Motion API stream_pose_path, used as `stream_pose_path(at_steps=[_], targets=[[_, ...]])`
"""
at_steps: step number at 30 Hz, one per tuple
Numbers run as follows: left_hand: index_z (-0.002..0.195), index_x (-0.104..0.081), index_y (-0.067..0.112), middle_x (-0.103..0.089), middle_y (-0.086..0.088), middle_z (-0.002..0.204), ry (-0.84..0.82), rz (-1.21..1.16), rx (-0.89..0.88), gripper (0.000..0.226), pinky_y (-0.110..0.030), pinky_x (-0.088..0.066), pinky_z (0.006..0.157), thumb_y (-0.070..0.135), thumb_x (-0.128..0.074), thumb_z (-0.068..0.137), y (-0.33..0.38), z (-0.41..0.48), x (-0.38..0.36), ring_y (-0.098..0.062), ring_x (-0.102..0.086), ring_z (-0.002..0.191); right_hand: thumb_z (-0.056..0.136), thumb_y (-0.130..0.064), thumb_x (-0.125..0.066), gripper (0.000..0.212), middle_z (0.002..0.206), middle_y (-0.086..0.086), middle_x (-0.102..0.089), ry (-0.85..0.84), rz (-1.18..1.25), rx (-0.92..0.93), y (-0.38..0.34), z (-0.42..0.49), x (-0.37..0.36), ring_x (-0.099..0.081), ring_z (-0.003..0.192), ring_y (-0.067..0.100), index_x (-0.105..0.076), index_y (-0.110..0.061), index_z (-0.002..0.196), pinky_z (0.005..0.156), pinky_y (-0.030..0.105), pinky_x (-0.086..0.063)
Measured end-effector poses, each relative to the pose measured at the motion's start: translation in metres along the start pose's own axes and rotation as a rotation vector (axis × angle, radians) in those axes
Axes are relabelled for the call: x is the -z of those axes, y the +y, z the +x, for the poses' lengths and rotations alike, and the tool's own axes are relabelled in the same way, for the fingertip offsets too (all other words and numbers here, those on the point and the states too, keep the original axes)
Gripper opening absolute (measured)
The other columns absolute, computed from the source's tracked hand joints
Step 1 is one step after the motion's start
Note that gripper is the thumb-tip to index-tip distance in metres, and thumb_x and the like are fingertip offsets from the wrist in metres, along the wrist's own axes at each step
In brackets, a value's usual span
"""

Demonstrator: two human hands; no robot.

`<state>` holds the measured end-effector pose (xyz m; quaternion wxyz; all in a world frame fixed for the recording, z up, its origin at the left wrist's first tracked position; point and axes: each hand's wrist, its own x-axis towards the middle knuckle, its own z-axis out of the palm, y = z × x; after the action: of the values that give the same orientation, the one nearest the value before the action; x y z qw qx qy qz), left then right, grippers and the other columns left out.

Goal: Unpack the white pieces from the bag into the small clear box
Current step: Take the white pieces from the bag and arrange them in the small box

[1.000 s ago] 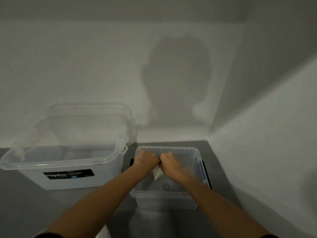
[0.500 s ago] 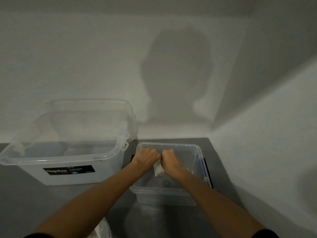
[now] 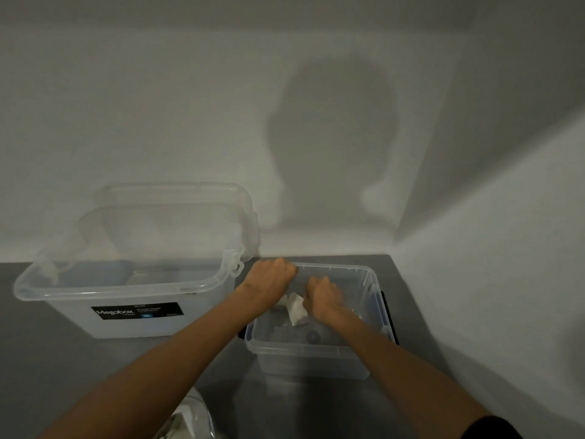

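Bag [image 3: 186,419] at bottom edge, white bits inside. Small clear box [image 3: 316,362] beyond it, both hands over it. Right hand [image 3: 324,296]: fingers curled, holding white piece [image 3: 296,310] inside the box. Left hand [image 3: 269,277]: fisted, can't tell on what. Large clear box [image 3: 202,315] far left.

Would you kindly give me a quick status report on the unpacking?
Left hand fisted, grip unclear. Right hand holds white piece over small clear box. Nothing blocking.
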<state>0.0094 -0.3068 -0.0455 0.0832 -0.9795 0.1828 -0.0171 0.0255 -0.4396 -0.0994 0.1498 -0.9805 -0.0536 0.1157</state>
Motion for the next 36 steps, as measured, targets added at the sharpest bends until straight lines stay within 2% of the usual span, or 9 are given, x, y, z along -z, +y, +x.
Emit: stream_pose_path(at_steps=[4,6,9,12,15,20,24,30,36], targets=[[0.103,-0.066,0.008,-0.067,-0.011,0.105,-0.051,-0.194,0.026,0.019,-0.032,-0.052,0.084,0.009,-0.051,0.091,0.003,0.002,-0.007,-0.025,-0.064,0.097,0.086,-0.011,-0.066,0.023,0.102,0.015,-0.066,-0.069,0.138,-0.115,0.003,0.001,-0.004,-0.066,0.096,0.031,-0.063,-0.004,0.108,0.083,0.038,-0.055],[0.104,-0.069,0.01,-0.069,-0.009,0.106,-0.079,-0.269,0.041,0.021,-0.033,-0.051,0.091,0.011,-0.054,0.091,0.003,0.002,-0.006,-0.022,-0.064,0.1,0.083,-0.012,-0.071,0.013,0.08,0.012,-0.065,-0.112,0.254,-0.188,0.004,0.002,-0.007,-0.068,0.073,0.027,-0.064,-0.004,0.091,0.069,0.035,-0.058],[0.102,-0.068,0.014,-0.067,-0.008,0.106,-0.031,-0.35,0.093,0.019,-0.035,-0.053,0.083,0.016,-0.053,0.09,0.003,0.0,-0.003,-0.024,-0.064,0.098,0.075,-0.005,-0.077,0.016,0.063,0.013,-0.059,-0.159,0.468,-0.295,0.006,0.004,-0.013,-0.055,0.044,0.019,-0.061,-0.003,0.077,0.044,0.026,-0.05],[0.1,-0.065,0.015,-0.066,-0.005,0.1,0.146,-0.355,0.135,0.017,-0.034,-0.054,0.074,0.019,-0.052,0.09,0.0,-0.001,-0.001,-0.023,-0.064,0.09,0.073,-0.005,-0.079,0.021,0.071,0.017,-0.066,-0.144,0.59,-0.364,0.007,0.011,-0.021,-0.059,0.046,0.02,-0.064,0.002,0.085,0.05,0.032,-0.057],[0.111,-0.059,0.014,-0.059,-0.002,0.108,0.282,-0.398,0.167,0.022,-0.03,-0.05,0.07,0.017,-0.055,0.089,-0.006,0.001,-0.003,-0.019,-0.059,0.094,0.074,-0.005,-0.079,0.023,0.076,0.021,-0.07,-0.133,0.671,-0.422,0.005,0.014,-0.024,-0.063,0.051,0.021,-0.067,0.006,0.09,0.062,0.039,-0.061],[0.124,-0.057,0.014,-0.055,-0.008,0.122,0.173,-0.416,0.187,0.034,-0.036,-0.05,0.089,0.01,-0.056,0.09,-0.015,0.005,-0.013,-0.025,-0.058,0.104,0.078,0.003,-0.074,0.028,0.067,0.018,-0.061,-0.193,0.783,-0.471,0.003,0.014,-0.02,-0.062,0.05,0.022,-0.062,0.012,0.101,0.051,0.034,-0.058],[0.124,-0.058,0.013,-0.058,-0.01,0.118,0.159,-0.442,0.195,0.036,-0.038,-0.05,0.087,0.003,-0.051,0.091,-0.018,0.007,-0.015,-0.026,-0.059,0.103,0.08,0.009,-0.068,0.029,0.079,0.024,-0.065,-0.225,0.878,-0.5,0.006,0.015,-0.02,-0.065,0.057,0.024,-0.059,0.013,0.107,0.049,0.033,-0.058],[0.124,-0.057,0.013,-0.059,-0.01,0.116,0.159,-0.435,0.178,0.039,-0.04,-0.05,0.086,-0.002,-0.049,0.089,-0.019,0.005,-0.017,-0.026,-0.057,0.105,0.087,0.005,-0.062,0.002,0.085,0.023,-0.069,-0.19,1.016,-0.517,0.006,0.016,-0.022,-0.067,0.057,0.022,-0.061,0.007,0.089,0.05,0.029,-0.058],[0.128,-0.055,0.013,-0.057,-0.009,0.119,0.165,-0.427,0.151,0.04,-0.038,-0.05,0.088,0.001,-0.05,0.09,-0.021,0.004,-0.019,-0.025,-0.056,0.107,0.087,0.003,-0.064,0.01,0.073,0.02,-0.067,-0.174,0.994,-0.511,0.006,0.017,-0.026,-0.066,0.046,0.019,-0.061,0.005,0.078,0.052,0.031,-0.059]])
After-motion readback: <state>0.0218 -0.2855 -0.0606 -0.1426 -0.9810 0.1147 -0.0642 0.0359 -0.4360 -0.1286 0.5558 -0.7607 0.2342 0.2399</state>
